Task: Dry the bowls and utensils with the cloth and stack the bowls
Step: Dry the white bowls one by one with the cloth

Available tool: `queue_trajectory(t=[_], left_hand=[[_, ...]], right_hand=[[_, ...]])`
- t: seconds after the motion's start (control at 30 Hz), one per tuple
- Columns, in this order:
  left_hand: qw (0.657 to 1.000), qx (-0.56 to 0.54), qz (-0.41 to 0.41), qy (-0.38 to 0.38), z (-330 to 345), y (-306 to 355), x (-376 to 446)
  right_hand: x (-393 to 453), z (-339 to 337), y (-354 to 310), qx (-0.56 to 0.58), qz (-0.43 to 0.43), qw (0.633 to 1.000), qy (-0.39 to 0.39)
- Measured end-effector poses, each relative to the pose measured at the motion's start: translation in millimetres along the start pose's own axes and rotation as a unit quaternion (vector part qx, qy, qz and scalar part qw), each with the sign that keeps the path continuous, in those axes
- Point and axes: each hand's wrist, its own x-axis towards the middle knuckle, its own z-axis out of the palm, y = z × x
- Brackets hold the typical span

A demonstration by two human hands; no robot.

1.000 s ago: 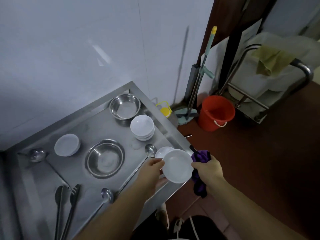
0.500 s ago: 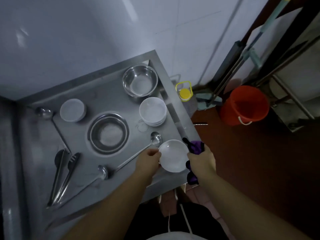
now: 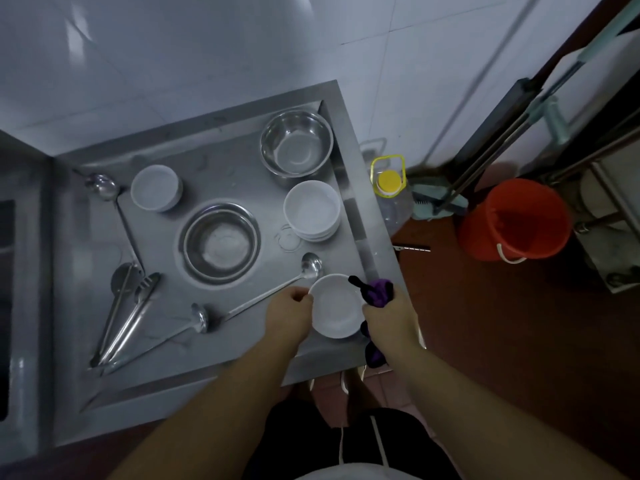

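Overhead, the left hand [image 3: 289, 315] grips a white bowl [image 3: 336, 306] above the desk [image 3: 221, 168] while the right hand [image 3: 389, 315] clutches a purple cloth [image 3: 379, 294]; wiping rim to centre would dry best.

My right hand [image 3: 388, 315] covers most of the purple cloth [image 3: 379, 292] and the white bowl [image 3: 336, 306]'s right rim. My left hand [image 3: 289, 313] hides the near end of a ladle [image 3: 277, 292]'s handle. The bench [image 3: 207, 379] runs off the left edge.
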Motion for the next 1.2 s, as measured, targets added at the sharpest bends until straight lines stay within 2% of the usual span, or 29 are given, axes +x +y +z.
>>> queue_trajectory(t=[0.27, 0.53, 0.67, 0.9, 1.03, 1.2], left_hand=[[0.996, 0.080, 0.040, 0.022, -17.8, 11.0, -19.6], [0.990, 0.092, 0.073, 0.073, -74.5, 12.6, -37.4], [0.986, 0.107, 0.077, 0.101, -115.5, 4.3, -38.6], [0.976, 0.168, 0.083, 0.113, -190.4, -25.9, -20.3], [0.971, 0.202, 0.084, 0.102, -235.1, -49.0, 5.4], [0.957, 0.266, 0.097, 0.066, -299.7, -71.7, 57.6]], right_hand=[[-4.4, -34.9, -12.8, -0.002, -0.045, 0.999, 0.007], [-16.9, -27.8, -75.1, -0.011, -0.146, 0.989, -0.034], [-28.9, 4.5, -106.4, -0.033, -0.211, 0.973, -0.091], [-46.2, 84.8, -142.0, -0.169, -0.276, 0.932, -0.162], [-52.5, 139.2, -160.8, -0.263, -0.295, 0.904, -0.160], [-56.8, 213.1, -182.0, -0.317, -0.290, 0.892, -0.139]])
